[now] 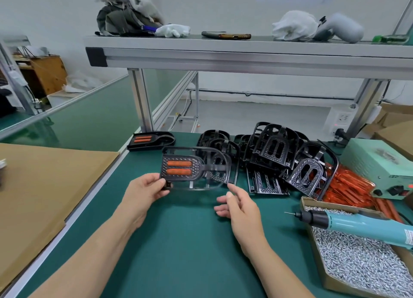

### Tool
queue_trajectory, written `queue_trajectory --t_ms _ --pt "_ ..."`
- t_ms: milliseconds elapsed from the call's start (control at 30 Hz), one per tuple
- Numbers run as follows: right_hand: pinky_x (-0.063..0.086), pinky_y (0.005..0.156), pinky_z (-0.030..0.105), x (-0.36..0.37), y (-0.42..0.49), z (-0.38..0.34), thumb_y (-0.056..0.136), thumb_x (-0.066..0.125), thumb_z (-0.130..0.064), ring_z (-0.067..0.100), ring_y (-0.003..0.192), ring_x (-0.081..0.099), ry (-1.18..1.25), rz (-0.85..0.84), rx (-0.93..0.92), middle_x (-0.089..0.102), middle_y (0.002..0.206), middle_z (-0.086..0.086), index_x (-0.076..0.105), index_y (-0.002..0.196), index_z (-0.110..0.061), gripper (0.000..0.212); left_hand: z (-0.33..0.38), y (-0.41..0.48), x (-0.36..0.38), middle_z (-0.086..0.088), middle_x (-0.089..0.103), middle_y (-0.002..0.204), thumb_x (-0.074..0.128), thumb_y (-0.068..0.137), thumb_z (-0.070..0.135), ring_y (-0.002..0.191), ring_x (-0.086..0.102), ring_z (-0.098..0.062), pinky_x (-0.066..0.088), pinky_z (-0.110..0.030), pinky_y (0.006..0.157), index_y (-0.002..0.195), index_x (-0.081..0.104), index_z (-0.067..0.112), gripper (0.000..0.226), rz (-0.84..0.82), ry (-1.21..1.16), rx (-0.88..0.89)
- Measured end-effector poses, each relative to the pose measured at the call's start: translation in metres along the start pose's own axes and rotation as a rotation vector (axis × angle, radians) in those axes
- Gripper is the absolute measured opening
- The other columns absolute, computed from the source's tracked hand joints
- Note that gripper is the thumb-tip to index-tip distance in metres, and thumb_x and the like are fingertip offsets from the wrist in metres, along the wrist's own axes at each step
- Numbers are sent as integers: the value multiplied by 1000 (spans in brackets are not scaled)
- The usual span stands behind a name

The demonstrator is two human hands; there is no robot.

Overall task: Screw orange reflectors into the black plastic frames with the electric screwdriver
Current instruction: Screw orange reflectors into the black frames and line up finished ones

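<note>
My left hand (147,190) grips the lower left corner of a black plastic frame (176,158) that carries two orange reflectors (179,167); the frame is blurred and held above the green mat. My right hand (237,205) hovers just right of the frame with relaxed fingers and holds nothing. Another frame with orange reflectors (150,140) lies at the back left. A pile of bare black frames (272,150) sits behind, and loose orange reflectors (348,187) lie to its right. The blue electric screwdriver (357,222) rests across a cardboard box of screws (362,259).
A pale green power supply (380,163) stands at the right. Cardboard sheet (44,181) covers the bench to the left. An aluminium shelf (245,56) overhead carries cloths, a phone and a white device. The green mat (183,253) lies under my arms.
</note>
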State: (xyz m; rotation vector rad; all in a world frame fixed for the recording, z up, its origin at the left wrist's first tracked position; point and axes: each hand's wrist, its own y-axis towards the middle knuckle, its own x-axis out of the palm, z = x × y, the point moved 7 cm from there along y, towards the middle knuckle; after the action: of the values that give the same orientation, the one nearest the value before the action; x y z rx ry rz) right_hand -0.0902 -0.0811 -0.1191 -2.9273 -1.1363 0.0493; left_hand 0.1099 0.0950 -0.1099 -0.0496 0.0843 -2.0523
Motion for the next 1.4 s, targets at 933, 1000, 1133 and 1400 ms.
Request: queue_trajectory --t_ms 933,1000,1133,1400 --pt "52 59 21 3 -1 0 100 47 5 15 62 67 -22 -95 -25 73 81 7 64 111 -16 30 -4 155 -116 -9 69 104 55 98 8 52 64 -8 43 -16 45 105 67 8 14 651 -4 -103" --pt "52 59 22 3 -1 0 99 47 6 15 62 67 -11 -96 -24 72 81 9 65 111 -15 30 -6 158 -120 -10 69 111 51 99 6 73 72 -18 43 -21 51 109 65 8 18 667 -44 -148" --pt "53 60 23 3 -1 -1 99 48 6 16 63 68 -1 -96 -20 73 82 9 65 111 -15 29 -12 165 -120 -9 67 118 42 101 1 115 65 -28 46 -25 70 134 55 0 35 620 -20 -221" --pt "52 59 21 3 -2 -2 98 48 7 13 60 66 -10 -101 -12 72 80 8 65 111 -14 29 5 134 -89 -22 37 136 60 92 16 93 49 -36 43 -38 79 140 46 5 51 658 491 -137"
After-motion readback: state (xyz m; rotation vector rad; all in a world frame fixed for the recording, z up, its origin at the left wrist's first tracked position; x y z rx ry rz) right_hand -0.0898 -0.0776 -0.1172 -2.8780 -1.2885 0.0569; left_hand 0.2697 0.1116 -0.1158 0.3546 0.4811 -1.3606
